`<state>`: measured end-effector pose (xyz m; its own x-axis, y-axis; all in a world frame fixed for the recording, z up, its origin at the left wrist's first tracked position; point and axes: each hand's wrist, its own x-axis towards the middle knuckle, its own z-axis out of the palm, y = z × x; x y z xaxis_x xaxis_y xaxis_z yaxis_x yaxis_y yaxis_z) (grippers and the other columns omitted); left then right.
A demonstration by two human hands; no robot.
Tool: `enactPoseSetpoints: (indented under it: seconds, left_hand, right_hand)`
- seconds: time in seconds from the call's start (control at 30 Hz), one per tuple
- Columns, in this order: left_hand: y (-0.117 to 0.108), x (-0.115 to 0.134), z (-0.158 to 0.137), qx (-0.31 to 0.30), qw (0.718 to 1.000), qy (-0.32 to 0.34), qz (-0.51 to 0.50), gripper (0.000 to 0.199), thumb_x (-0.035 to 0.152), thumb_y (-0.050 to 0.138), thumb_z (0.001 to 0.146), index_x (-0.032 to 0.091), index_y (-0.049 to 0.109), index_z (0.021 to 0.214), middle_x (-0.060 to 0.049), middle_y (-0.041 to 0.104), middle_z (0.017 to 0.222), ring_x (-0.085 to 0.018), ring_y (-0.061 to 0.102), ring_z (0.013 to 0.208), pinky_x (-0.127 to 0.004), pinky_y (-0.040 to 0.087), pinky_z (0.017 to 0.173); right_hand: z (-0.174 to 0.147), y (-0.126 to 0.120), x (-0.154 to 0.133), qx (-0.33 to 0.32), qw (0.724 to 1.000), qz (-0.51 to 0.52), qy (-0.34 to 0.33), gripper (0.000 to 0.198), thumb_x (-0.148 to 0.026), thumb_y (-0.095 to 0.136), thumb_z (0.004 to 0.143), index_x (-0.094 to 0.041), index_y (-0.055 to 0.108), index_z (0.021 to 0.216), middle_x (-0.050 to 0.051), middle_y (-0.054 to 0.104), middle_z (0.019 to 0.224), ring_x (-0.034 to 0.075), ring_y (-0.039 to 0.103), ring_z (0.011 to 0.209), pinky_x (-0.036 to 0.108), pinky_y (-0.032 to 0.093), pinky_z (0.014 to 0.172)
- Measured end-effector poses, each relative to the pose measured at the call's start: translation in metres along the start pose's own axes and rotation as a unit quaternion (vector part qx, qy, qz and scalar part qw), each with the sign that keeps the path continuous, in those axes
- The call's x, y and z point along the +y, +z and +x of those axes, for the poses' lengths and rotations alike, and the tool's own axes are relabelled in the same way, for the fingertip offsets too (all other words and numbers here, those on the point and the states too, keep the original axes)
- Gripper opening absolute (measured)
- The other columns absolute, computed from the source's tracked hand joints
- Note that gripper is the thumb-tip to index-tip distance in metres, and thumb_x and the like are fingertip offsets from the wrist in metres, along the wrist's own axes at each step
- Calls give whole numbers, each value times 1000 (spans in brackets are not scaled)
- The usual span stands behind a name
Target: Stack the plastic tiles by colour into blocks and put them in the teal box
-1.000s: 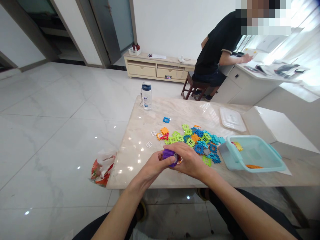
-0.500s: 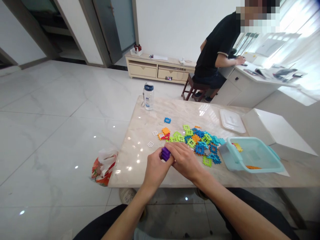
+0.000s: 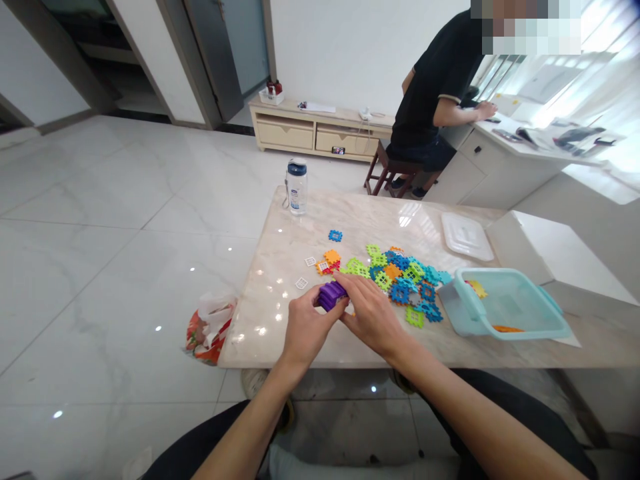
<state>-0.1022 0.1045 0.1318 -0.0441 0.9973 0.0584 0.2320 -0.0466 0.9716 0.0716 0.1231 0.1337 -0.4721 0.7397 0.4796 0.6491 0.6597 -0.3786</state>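
Aligning seems underway: left hand (image 3: 307, 327) and right hand (image 3: 371, 312) clamp purple pieces (image 3: 331, 294) between fingers; next likely needs even pressure.

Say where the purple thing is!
Just below the head view's middle, the left hand and right hand hold the purple thing, left of the tub.

The hands (image 3: 373, 315) and forearms (image 3: 257, 410) are observed to be bare. Both legs (image 3: 200, 433) are covered in plain dark cloth. Pale grey fabric (image 3: 320, 469) is seen between them; whether it is worn cannot be determined. Dark footwear (image 3: 403, 382) is partly shown, blurred.
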Motion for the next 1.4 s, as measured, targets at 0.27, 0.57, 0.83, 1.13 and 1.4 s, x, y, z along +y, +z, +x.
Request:
enactPoseSetpoints:
  seconds: [0.27, 0.57, 0.83, 1.13, 1.4]
  left_hand:
    - [4, -6, 3, -7, 1000, 5, -3, 31, 40, 84, 89, 17, 81, 109, -5, 81, 95, -22, 74, 89, -30, 57, 84]
    - [12, -5, 2, -17, 1000, -14, -6, 27, 40, 81, 89, 16, 79, 103, -3, 78, 89, -20, 72, 84, -28, 56, 80]
    - [12, -10, 3, -24, 999, -32, -10, 24, 39, 80, 88, 16, 76, 93, -1, 73, 82, -18, 65, 78, -26, 52, 73]
    - [6, -5, 5, -15, 1000, -7, -16, 22, 37, 82, 86, 17, 76, 93, -2, 75, 83, -18, 67, 78, -26, 53, 73]
    - [-4, -7, 2, -49, 998, 4, -28, 24, 34, 85, 84, 17, 79, 101, -4, 80, 92, -21, 73, 85, -29, 56, 80]
  right_hand:
    - [-6, -4, 11, 6, 1000, -20, -22, 63, -14, 73, 96, -18, 54, 156, 18, 72, 143, 34, 69, 131, 54, 58, 109]
    - [-2, -4, 5, 2, 999, -26, -36, 58, -8, 63, 99, -19, 57, 155, 15, 67, 153, 31, 65, 139, 52, 52, 117]
    - [-1, 7, 8, 22, 997, -22, -65, 54, -6, 62, 97, -16, 60, 150, 18, 73, 144, 32, 71, 131, 52, 58, 109]
    - [5, 7, 8, 39, 997, -9, -68, 56, -7, 66, 96, -18, 60, 150, 17, 74, 142, 32, 72, 128, 51, 60, 106]
    - [0, 9, 10, 33, 996, 14, -79, 61, -6, 62, 97, -21, 55, 156, 16, 73, 144, 31, 72, 129, 51, 60, 108]
